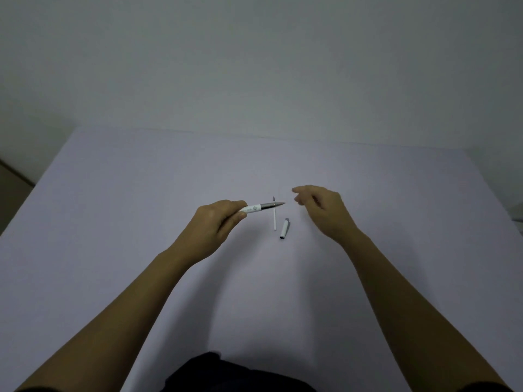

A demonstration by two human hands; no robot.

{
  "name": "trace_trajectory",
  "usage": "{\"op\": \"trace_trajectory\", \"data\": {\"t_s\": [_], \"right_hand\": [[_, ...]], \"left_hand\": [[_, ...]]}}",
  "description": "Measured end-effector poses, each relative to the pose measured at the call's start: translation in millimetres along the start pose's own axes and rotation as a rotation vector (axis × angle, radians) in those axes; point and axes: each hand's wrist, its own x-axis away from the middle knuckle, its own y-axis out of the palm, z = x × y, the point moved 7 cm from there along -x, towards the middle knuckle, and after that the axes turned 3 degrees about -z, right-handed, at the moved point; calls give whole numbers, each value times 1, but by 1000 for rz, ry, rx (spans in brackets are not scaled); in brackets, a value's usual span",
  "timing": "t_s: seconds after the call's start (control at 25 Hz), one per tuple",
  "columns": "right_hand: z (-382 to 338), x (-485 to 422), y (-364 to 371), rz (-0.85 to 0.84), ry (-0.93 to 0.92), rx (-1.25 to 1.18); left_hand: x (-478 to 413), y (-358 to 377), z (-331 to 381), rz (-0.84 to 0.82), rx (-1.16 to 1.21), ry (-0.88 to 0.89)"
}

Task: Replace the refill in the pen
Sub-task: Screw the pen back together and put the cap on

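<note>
My left hand [218, 222] grips a white pen [261, 207] with a grey grip section, its tip pointing right. A thin white refill [274, 219] with a dark tip lies on the table just behind and below the pen's tip, pointing away from me. The pen's white cap [284, 228] lies to the right of the refill. My right hand [322, 209] hovers to the right of the pen tip, fingers loosely curled and apart, holding nothing.
The work surface is a pale lilac table [141, 207] against a plain wall. Its left edge [36, 188] drops to a darker floor. A dark piece of clothing [226, 374] shows at the bottom of the view.
</note>
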Motion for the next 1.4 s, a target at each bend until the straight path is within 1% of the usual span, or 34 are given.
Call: {"op": "trace_trajectory", "data": {"t_s": [0.08, 0.16, 0.28, 0.52, 0.68, 0.76, 0.84, 0.88, 1.0, 1.08, 1.12, 1.24, 1.4], "right_hand": [[44, -7, 9, 44, 187, 115], [80, -9, 29, 16, 338, 196], [112, -14, 59, -14, 475, 182], [129, -34, 92, -11, 592, 182], [132, -40, 93, -8, 629, 198], [135, -35, 91, -17, 666, 166], [139, -29, 84, -6, 720, 57], [139, -26, 80, 15, 747, -43], [126, -19, 69, 101, 755, -506], [105, -17, 64, 127, 704, -836], [94, -16, 61, 125, 667, -940], [67, -14, 50, 136, 547, -1084], [42, -9, 39, 152, 443, -1122]], "left_hand": [[-4, 2, -8, 5, 11, -29], [-7, 4, -14, 14, 21, -53], [-14, 10, -25, 6, 16, -84], [-23, 21, -41, -39, 15, -126], [-27, 22, -45, -48, 9, -127], [-27, 22, -45, -51, 8, -127], [-25, 21, -43, -45, 16, -122], [-23, 20, -42, -38, 20, -119], [-18, 18, -36, -20, 21, -107], [-13, 18, -32, -12, 16, -104], [-11, 17, -31, -5, 13, -110], [-5, 13, -26, 27, -6, -126], [-2, 3, -17, 65, -30, -106]]}}
